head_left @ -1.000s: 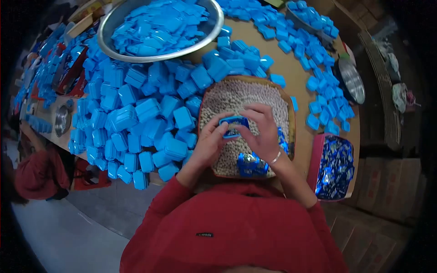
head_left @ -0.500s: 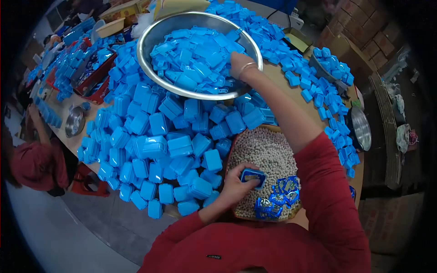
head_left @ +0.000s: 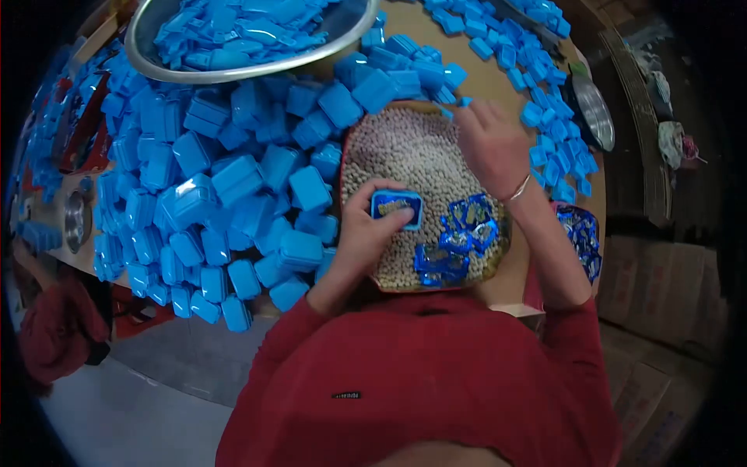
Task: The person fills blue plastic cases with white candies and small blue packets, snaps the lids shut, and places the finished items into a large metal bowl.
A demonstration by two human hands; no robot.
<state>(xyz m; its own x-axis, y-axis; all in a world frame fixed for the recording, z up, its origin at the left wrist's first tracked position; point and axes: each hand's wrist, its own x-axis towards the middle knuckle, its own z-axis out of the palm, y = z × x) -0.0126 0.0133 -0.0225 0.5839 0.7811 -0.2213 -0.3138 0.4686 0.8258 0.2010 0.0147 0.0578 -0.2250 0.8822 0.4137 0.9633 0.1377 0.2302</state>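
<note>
My left hand [head_left: 364,237] is closed around a small blue plastic box [head_left: 421,212], held open side up over the tray. A shiny dark blue packet [head_left: 393,204] lies inside the box, with my thumb on it. My right hand [head_left: 494,148] is raised above the tray's upper right, fingers bent and pressed together. A bit of blue plastic piece [head_left: 464,101] shows at its fingertips, mostly hidden by them. Beneath both hands, the red-rimmed tray [head_left: 343,171] holds many pale round beads [head_left: 412,144]. Several shiny blue packets [head_left: 467,229] rest on the beads at the lower right.
A large steel bowl [head_left: 257,73] full of flat blue plastic pieces [head_left: 241,35] stands at the upper left. Closed blue boxes [head_left: 237,179] are heaped left of the tray, and more blue boxes [head_left: 552,148] lie right. More packets [head_left: 577,237] sit at right. Another person [head_left: 58,327] is at far left.
My right hand has left the steel bowl and come down to the tray with a bit of blue at its fingertips. My left hand still holds the box. The view has tilted down.
</note>
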